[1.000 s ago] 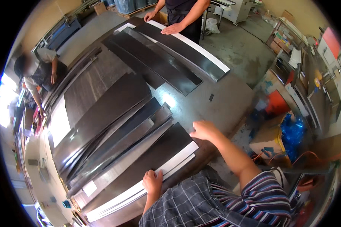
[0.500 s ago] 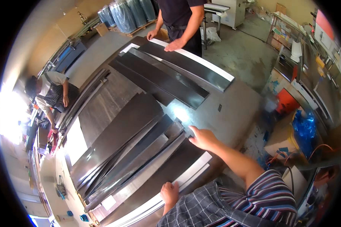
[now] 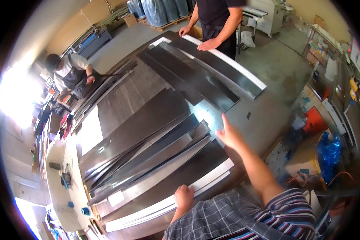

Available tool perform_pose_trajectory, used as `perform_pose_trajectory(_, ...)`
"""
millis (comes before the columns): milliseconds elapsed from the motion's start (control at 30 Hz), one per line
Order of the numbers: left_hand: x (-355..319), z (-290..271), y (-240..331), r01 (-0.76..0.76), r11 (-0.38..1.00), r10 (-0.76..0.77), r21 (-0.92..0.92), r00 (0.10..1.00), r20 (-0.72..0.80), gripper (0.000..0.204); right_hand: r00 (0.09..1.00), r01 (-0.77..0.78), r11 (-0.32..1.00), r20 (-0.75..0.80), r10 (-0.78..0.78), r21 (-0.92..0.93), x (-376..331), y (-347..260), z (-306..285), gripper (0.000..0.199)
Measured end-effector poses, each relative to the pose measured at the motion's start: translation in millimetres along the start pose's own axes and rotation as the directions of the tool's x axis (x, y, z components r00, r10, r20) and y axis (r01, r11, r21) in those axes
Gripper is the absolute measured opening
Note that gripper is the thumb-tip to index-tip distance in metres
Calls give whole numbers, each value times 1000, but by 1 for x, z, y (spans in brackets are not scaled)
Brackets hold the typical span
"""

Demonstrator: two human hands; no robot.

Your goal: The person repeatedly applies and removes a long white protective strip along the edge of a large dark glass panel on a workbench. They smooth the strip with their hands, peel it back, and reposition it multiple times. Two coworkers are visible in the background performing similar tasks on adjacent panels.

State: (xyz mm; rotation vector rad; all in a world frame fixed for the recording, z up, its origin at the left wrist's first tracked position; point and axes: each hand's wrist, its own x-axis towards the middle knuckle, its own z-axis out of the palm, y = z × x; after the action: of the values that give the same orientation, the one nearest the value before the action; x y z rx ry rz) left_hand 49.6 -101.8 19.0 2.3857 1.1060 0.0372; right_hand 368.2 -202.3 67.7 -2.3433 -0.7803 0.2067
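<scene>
Near the front edge of the table, a long dark panel (image 3: 164, 191) lies with white strips (image 3: 206, 179) along its near side. My left hand (image 3: 184, 197) is curled at the white strips, fingers bent over their edge. My right hand (image 3: 231, 135) is at the panel's right end, thumb and forefinger spread apart, with nothing visible between them. Just beyond, several dark strips (image 3: 148, 152) overlap in a loose pile, their right ends close to my right hand. Whether my right fingertips touch the panel, I cannot tell.
Across the table (image 3: 264, 114), a person in dark clothes (image 3: 216, 24) has both hands on another white-edged panel (image 3: 224, 66). Another person (image 3: 74, 74) is at the left. A box with blue plastic (image 3: 328, 152) stands at the right, and wrapped rolls (image 3: 160, 12) at the back.
The whole view has shifted, so the table sits farther right. My right hand's thumb and forefinger are more spread. The person at the left has straightened and moved an arm.
</scene>
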Motion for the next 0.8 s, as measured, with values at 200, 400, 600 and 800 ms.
perform_pose_trajectory(200,4,-11,11,131,898,-25,-419,969,248,20,974,174,830,33,-226,530,-18,-117,-11,57)
perform_pose_trajectory(400,19,-37,80,316,304,439,-899,791,427,17,436,339,542,382,-815,769,-87,-232,9,41)
perform_pose_trajectory(600,25,-40,89,479,196,559,-856,662,499,18,93,396,373,367,-925,839,-134,-266,23,30)
perform_pose_trajectory(800,20,-35,70,527,153,562,-836,649,512,20,67,363,490,502,-862,793,-141,-261,49,28)
